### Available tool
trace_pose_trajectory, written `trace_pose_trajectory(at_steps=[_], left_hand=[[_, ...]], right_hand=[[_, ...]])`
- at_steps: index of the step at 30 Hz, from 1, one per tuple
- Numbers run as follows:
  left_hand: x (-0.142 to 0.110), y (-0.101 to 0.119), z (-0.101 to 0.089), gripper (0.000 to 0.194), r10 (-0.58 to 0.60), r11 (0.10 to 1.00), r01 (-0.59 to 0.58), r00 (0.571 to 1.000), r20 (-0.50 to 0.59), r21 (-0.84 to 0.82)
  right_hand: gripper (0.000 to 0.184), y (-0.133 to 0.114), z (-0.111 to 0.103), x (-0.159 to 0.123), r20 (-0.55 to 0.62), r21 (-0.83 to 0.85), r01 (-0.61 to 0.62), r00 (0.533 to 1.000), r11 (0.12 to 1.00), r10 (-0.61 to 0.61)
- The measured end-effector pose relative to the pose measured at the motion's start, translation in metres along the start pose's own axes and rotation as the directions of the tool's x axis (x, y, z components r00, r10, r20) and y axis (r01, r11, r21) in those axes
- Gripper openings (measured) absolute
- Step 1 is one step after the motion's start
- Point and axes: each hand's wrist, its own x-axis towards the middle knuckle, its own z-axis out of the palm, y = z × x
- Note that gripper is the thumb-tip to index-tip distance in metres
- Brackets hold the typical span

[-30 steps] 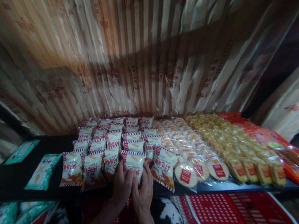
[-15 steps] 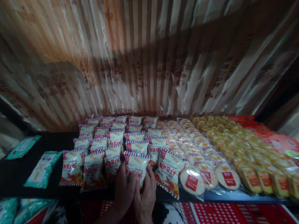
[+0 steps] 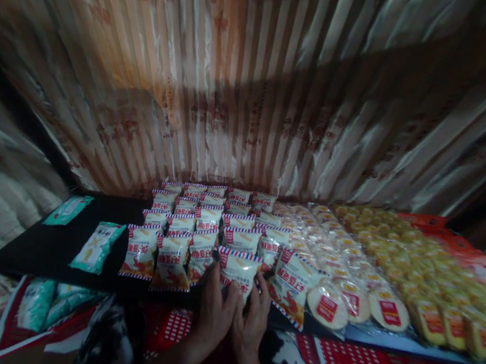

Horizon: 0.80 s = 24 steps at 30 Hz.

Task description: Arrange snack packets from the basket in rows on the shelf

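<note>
A white snack bag [image 3: 240, 270] with a striped top edge and red lettering is held upright between both hands at the front of the shelf. My left hand [image 3: 217, 306] grips its left side and lower part, fingers bent round it. From the right, my right hand [image 3: 251, 313] closes on the same bag, fingertips curled over its side. Rows of matching snack bags [image 3: 170, 258] stand just behind and to the left. Another such bag [image 3: 291, 283] leans tilted to the right of my hands.
Round wrapped crackers [image 3: 327, 302] and yellow wrapped cakes [image 3: 429, 318] fill the shelf's right side. Two green packets [image 3: 96, 248] lie on the black shelf [image 3: 57, 247] at left. Red baskets [image 3: 358, 358] sit below, one holding green packets. A pleated curtain [image 3: 212, 90] hangs behind.
The view has turned left, so the shelf appears tilted and shifted right. Both hands still hold the same snack bag at the front of the rows.
</note>
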Motion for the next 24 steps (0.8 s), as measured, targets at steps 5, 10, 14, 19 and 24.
trace_pose_trajectory(at_steps=[5, 10, 14, 19, 24], left_hand=[[-0.009, -0.003, -0.009, 0.058, 0.009, 1.000, -0.009, 1.000, 0.007, -0.030], [-0.013, -0.008, -0.025, 0.061, -0.027, 0.997, 0.028, 1.000, 0.011, -0.069], [-0.013, -0.014, -0.039, 0.063, -0.066, 0.996, 0.065, 0.998, -0.001, -0.067], [-0.013, -0.020, -0.051, 0.065, -0.074, 0.996, 0.074, 0.997, 0.000, -0.059], [-0.015, -0.028, -0.057, 0.063, -0.083, 0.994, 0.080, 0.996, -0.037, -0.074]], right_hand=[[0.040, 0.000, -0.002, -0.010, 0.017, 0.000, 0.047, 0.999, 0.999, -0.047], [0.044, -0.001, 0.000, -0.023, 0.084, 0.033, 0.049, 0.995, 0.998, -0.051], [0.045, -0.008, 0.005, -0.028, 0.111, 0.060, 0.077, 0.990, 0.995, -0.083], [0.044, -0.016, 0.011, -0.031, 0.158, 0.080, 0.078, 0.983, 0.994, -0.090], [0.043, -0.021, 0.015, -0.033, 0.157, 0.088, 0.071, 0.984, 0.994, -0.085]])
